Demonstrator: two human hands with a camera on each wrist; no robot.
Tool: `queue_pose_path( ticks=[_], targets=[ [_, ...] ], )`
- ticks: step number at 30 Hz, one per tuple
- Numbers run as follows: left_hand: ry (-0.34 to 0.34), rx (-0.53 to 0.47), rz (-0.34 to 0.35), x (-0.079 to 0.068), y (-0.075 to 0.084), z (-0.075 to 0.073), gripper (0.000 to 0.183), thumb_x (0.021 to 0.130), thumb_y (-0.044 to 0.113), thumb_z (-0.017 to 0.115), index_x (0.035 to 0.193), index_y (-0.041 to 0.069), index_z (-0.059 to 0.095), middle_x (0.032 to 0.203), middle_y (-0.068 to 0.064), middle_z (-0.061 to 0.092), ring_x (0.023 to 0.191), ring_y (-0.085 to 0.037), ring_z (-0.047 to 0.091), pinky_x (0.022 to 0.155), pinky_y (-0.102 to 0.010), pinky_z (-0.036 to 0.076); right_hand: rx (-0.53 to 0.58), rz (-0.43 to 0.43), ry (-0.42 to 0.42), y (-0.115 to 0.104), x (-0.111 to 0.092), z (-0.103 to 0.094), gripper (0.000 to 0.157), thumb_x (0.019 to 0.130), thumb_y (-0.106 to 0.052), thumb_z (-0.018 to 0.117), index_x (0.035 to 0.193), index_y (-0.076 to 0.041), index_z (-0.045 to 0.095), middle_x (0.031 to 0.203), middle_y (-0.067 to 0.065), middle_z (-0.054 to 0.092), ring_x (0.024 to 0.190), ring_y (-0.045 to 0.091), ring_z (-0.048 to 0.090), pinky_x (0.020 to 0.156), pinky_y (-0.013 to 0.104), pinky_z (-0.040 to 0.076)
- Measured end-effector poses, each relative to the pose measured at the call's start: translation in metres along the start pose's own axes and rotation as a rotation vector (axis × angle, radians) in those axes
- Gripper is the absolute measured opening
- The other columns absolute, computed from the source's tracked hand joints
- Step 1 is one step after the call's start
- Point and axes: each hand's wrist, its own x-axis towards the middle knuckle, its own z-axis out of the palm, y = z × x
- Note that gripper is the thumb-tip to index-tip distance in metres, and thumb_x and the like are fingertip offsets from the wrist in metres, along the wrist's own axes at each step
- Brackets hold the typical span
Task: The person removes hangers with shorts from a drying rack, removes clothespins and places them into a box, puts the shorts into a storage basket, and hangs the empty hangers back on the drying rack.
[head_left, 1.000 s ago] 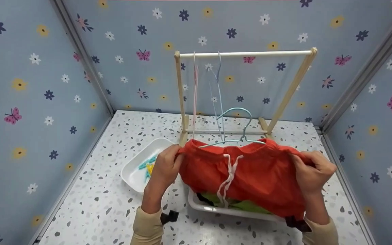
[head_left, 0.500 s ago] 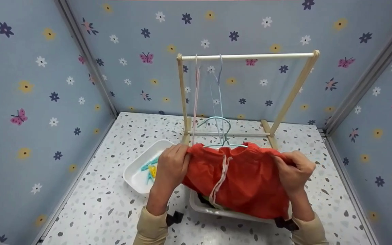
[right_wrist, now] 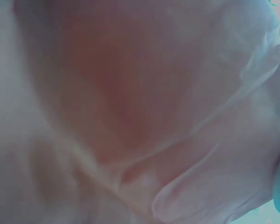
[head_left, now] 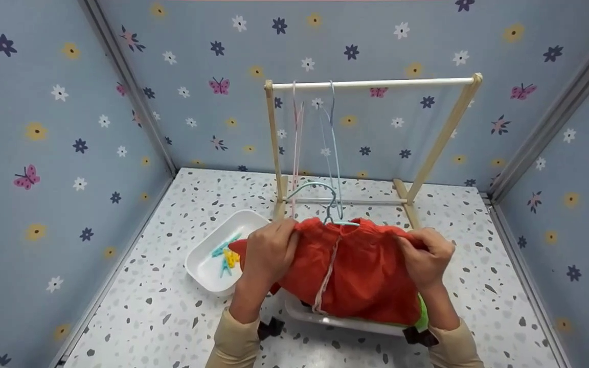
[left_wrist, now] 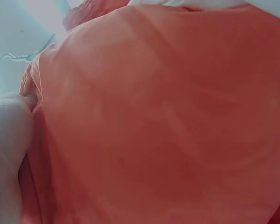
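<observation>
Red shorts (head_left: 361, 271) with a white drawstring are stretched between my two hands in the head view. My left hand (head_left: 270, 251) grips the waistband at its left end, and my right hand (head_left: 428, 256) pinches it at the right end. A light teal hanger (head_left: 331, 202) pokes up out of the waist opening, its hook leaning left; its lower part is hidden inside the shorts. Red cloth (left_wrist: 154, 116) fills most of the left wrist view, with part of the left hand at its edge. The right wrist view shows blurred fabric (right_wrist: 200, 116).
Behind stands a wooden rack (head_left: 376, 83) with a pink hanger (head_left: 296, 148) and a blue hanger (head_left: 334, 133) on its rod. A white tray (head_left: 200, 266) holding teal and yellow clothespins (head_left: 230, 258) lies left. Below the shorts sits a white basin (head_left: 345, 323) with green cloth (head_left: 422, 312).
My hands have come closer together, the right hand moving left and the left hand slightly right, bunching the waistband. The teal hanger has shifted left and sunk lower into the shorts.
</observation>
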Motion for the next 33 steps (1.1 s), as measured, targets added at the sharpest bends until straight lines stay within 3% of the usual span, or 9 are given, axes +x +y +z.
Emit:
queue_pose_path(
  ticks=[9,16,21,24,28,33],
  targets=[
    [0.060,-0.020,0.033,-0.001,-0.002,0.008,0.017,0.087,0.020,0.044,0.074,0.014,0.054,0.059,0.005,0.045,0.050,-0.009,0.043,0.043,-0.024,0.036,-0.018,0.066,-0.075,0.005,-0.008,0.002,0.016,0.056,0.007,0.078,0.058,0.001,0.064,0.056,0.007,0.056,0.052,0.011,0.049,0.052,0.018,0.039],
    [0.059,-0.003,0.040,-0.006,-0.003,0.014,0.017,0.087,0.019,0.044,0.072,0.014,0.052,0.055,0.005,0.040,0.046,-0.011,0.041,0.040,-0.025,0.032,-0.175,0.230,-0.366,-0.015,0.004,-0.005,0.014,0.064,0.001,0.075,0.073,-0.004,0.066,0.067,0.003,0.060,0.059,0.013,0.053,0.055,0.020,0.041],
    [0.058,-0.009,0.058,-0.005,-0.001,0.018,0.016,0.086,0.017,0.045,0.073,0.014,0.053,0.057,0.004,0.044,0.047,-0.012,0.045,0.041,-0.027,0.036,-0.154,0.238,-0.505,-0.038,0.011,0.005,0.032,0.067,-0.006,0.076,0.097,-0.006,0.063,0.090,0.003,0.060,0.079,0.017,0.055,0.067,0.025,0.043],
    [0.061,-0.016,0.068,-0.003,0.000,0.019,0.016,0.086,0.017,0.045,0.073,0.014,0.053,0.057,0.004,0.044,0.047,-0.013,0.044,0.041,-0.027,0.036,-0.163,0.187,-0.511,-0.038,0.006,0.017,0.031,0.071,-0.014,0.074,0.100,-0.010,0.062,0.093,-0.002,0.059,0.083,0.013,0.054,0.070,0.024,0.043],
    [0.066,-0.019,0.078,-0.001,0.000,0.021,0.015,0.085,0.017,0.046,0.073,0.013,0.053,0.056,0.004,0.043,0.046,-0.013,0.043,0.040,-0.028,0.035,-0.246,0.089,-0.440,-0.029,-0.003,0.030,0.023,0.072,-0.021,0.073,0.093,-0.015,0.065,0.087,-0.007,0.059,0.079,0.009,0.053,0.067,0.022,0.041],
    [0.063,-0.036,0.083,-0.003,0.001,0.025,0.014,0.085,0.017,0.046,0.074,0.014,0.055,0.057,0.004,0.044,0.047,-0.013,0.044,0.041,-0.027,0.036,-0.283,0.047,-0.393,-0.021,-0.013,0.027,0.018,0.072,-0.017,0.073,0.088,-0.014,0.066,0.083,-0.007,0.059,0.077,0.009,0.054,0.067,0.022,0.041]
  ],
)
